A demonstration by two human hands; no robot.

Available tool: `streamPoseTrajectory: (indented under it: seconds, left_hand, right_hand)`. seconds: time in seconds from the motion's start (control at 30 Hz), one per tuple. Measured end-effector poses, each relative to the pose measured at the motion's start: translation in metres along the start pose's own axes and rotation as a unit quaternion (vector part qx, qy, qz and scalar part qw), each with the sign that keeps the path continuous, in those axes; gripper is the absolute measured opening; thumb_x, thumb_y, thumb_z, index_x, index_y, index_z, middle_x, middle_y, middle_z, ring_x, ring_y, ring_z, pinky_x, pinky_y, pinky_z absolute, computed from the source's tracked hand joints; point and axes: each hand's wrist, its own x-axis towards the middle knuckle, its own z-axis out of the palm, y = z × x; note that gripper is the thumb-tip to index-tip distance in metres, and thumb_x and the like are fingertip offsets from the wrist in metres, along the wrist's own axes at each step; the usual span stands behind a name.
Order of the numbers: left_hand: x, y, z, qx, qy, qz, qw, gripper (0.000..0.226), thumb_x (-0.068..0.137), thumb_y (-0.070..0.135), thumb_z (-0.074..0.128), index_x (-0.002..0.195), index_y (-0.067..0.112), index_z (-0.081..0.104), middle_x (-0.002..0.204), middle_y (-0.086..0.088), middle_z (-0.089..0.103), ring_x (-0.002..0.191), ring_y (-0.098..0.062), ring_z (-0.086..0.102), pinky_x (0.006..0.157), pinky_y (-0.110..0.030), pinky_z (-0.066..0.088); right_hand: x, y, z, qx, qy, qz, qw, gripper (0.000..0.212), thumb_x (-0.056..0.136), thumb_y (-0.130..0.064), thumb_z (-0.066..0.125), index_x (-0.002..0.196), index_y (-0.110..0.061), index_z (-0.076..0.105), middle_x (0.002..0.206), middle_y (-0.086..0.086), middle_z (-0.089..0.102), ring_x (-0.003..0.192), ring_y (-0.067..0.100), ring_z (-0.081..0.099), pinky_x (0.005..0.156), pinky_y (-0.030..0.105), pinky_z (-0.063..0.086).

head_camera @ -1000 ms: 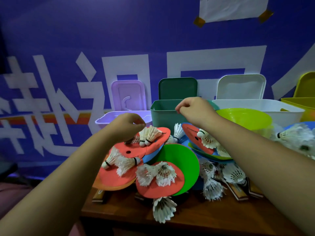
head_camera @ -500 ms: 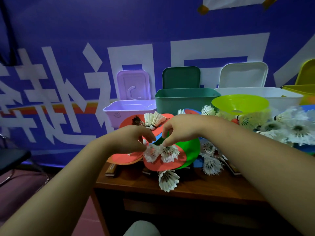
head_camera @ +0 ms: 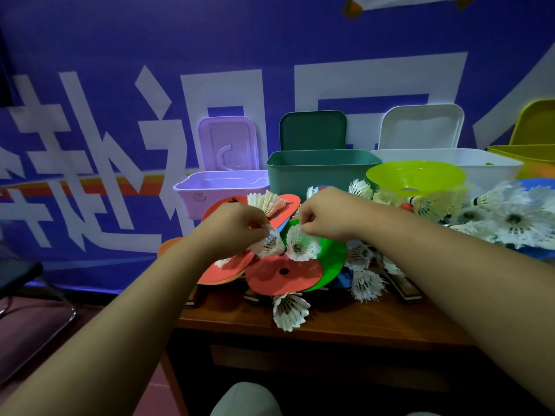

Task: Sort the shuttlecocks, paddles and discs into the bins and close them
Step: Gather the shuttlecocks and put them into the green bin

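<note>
the left hand has its grip clamped on the feathered rim of the first shuttlecock, pinched between thumb and fingertips. the right hand pinches the second shuttlecock the same way. these two white, ribbed feather cones touch side by side just left of the frame's centre, and the second one shows its dark cork through the skirt. whether they rest on the pile or hang clear of it cannot be told.

right below them lies a flat, round red paddle with a small dark hole in the middle. it overlaps a smooth green paddle to its right. another red face and an orange edge fan out to the left.

one loose shuttlecock lies at the front edge of the brown wooden bench. a heap of shuttlecocks, too tangled to count, fills the right edge, beside a glossy lime disc shaped like a shallow funnel.

four open plastic bins stand in a row behind: the lilac bin, green bin, white bin and yellow bin. each bin's rounded lid stands upright behind it against the blue wall.
</note>
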Motion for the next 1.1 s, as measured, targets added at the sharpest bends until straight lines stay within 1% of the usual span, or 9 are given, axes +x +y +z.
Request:
streamPoseTrajectory:
  seconds: [0.17,0.23,0.37,0.47,0.53,0.63,0.8,1.0,1.1]
  left_hand:
    - [0.015,0.001,-0.005,-0.062,0.044,-0.038,0.996,0.012,0.095,0.031,0.071,0.088,0.023,0.076,0.080,0.007,0.072,0.073,-0.009,0.063,0.065,-0.029,0.047]
    - [0.023,0.003,-0.007,-0.085,0.059,-0.054,0.993,0.016,0.095,0.032,0.070,0.084,0.022,0.075,0.074,0.004,0.070,0.064,-0.011,0.060,0.060,-0.026,0.045]
    - [0.042,0.009,-0.010,-0.124,0.097,-0.087,0.984,0.022,0.095,0.034,0.069,0.080,0.018,0.073,0.067,-0.004,0.069,0.052,-0.008,0.055,0.054,-0.024,0.044]
    - [0.056,0.019,-0.011,-0.180,0.137,-0.114,0.967,0.019,0.095,0.029,0.070,0.081,0.017,0.077,0.062,-0.004,0.072,0.050,-0.008,0.064,0.047,-0.019,0.044]
    - [0.066,0.026,-0.011,-0.224,0.158,-0.126,0.953,0.015,0.094,0.023,0.071,0.083,0.016,0.078,0.064,-0.006,0.074,0.053,-0.009,0.069,0.047,-0.016,0.045]
    - [0.080,0.034,-0.008,-0.305,0.166,-0.138,0.928,0.009,0.094,0.013,0.072,0.091,0.008,0.079,0.072,-0.015,0.075,0.063,-0.019,0.076,0.057,-0.024,0.061]
    - [0.107,0.037,-0.001,-0.405,0.148,-0.171,0.886,0.015,0.095,-0.001,0.060,0.094,-0.006,0.074,0.083,-0.031,0.071,0.073,-0.035,0.078,0.075,-0.050,0.065]
    - [0.134,0.032,-0.002,-0.434,0.151,-0.208,0.864,0.014,0.095,-0.003,0.060,0.099,-0.008,0.072,0.082,-0.030,0.072,0.071,-0.033,0.078,0.070,-0.044,0.066]
    - [0.152,0.028,-0.001,-0.457,0.147,-0.221,0.849,0.011,0.093,-0.008,0.057,0.088,-0.011,0.065,0.068,-0.023,0.057,0.061,-0.034,0.072,0.064,-0.045,0.066]
  right_hand:
    - [-0.001,0.019,-0.002,0.065,0.057,0.028,0.996,0.017,0.094,-0.033,0.064,0.099,-0.028,0.079,0.089,-0.013,0.070,0.095,0.012,0.065,0.080,0.028,0.051]
    - [-0.002,0.028,-0.005,0.086,0.087,0.047,0.991,0.016,0.093,-0.031,0.064,0.096,-0.028,0.079,0.088,-0.012,0.070,0.091,0.011,0.064,0.075,0.026,0.044]
    - [-0.003,0.046,-0.014,0.146,0.144,0.095,0.974,0.016,0.092,-0.026,0.063,0.091,-0.025,0.079,0.079,-0.011,0.072,0.077,0.009,0.065,0.069,0.025,0.047]
    - [-0.003,0.059,-0.021,0.203,0.172,0.133,0.955,0.016,0.092,-0.025,0.065,0.086,-0.026,0.079,0.072,-0.008,0.074,0.059,0.005,0.066,0.057,0.021,0.047]
    - [-0.004,0.067,-0.026,0.243,0.193,0.154,0.938,0.016,0.091,-0.022,0.066,0.083,-0.026,0.079,0.073,-0.006,0.076,0.061,0.009,0.071,0.059,0.025,0.054]
    - [-0.001,0.075,-0.031,0.303,0.212,0.176,0.912,0.015,0.091,-0.017,0.068,0.084,-0.023,0.079,0.072,-0.005,0.076,0.060,0.007,0.072,0.057,0.025,0.055]
    - [0.010,0.089,-0.037,0.488,0.216,0.211,0.819,0.007,0.093,-0.011,0.071,0.092,-0.012,0.077,0.072,0.003,0.075,0.064,0.014,0.073,0.056,0.031,0.057]
    - [0.025,0.106,-0.044,0.586,0.243,0.257,0.729,0.009,0.097,-0.001,0.064,0.091,-0.008,0.064,0.081,0.012,0.072,0.068,0.018,0.073,0.058,0.030,0.060]
    - [0.034,0.115,-0.046,0.602,0.261,0.272,0.704,0.010,0.099,0.002,0.059,0.095,-0.007,0.060,0.086,0.016,0.071,0.071,0.021,0.074,0.061,0.031,0.063]
